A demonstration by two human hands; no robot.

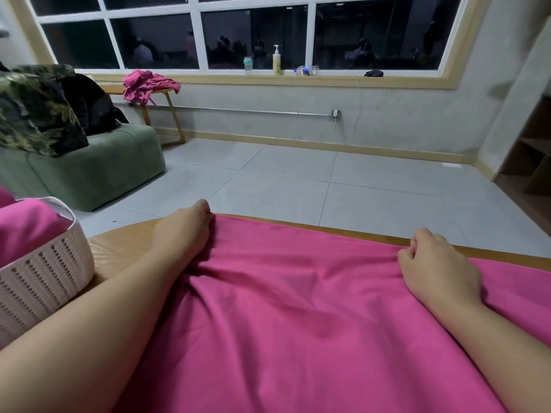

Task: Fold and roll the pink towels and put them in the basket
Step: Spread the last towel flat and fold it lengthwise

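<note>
Basket sits far L on the table, w/ rolled pink cloth already inside — touching your L forearm's outer side. More pink cloth heaped on a side table by the window, well apart.

Your left hand lies at the towel's far L corner, fingers curled down onto the edge; looks like a pinch on the hem, tips partly hidden.

Pink towel is spread flat btw both arms, long axis running L–R across you, far edge along the table's far rim, near part running under the frame bottom. Some slack wrinkles near the L wrist.

Your right hand is on the same far edge, fingers curled, bunching a fold of hem. Towel carries on past it to the R.

Judgement: both hands on the far edge, roughly equal reach — next move likely pulls that edge toward you to fold. L hand is nearer the basket for the drop-in later.
</note>
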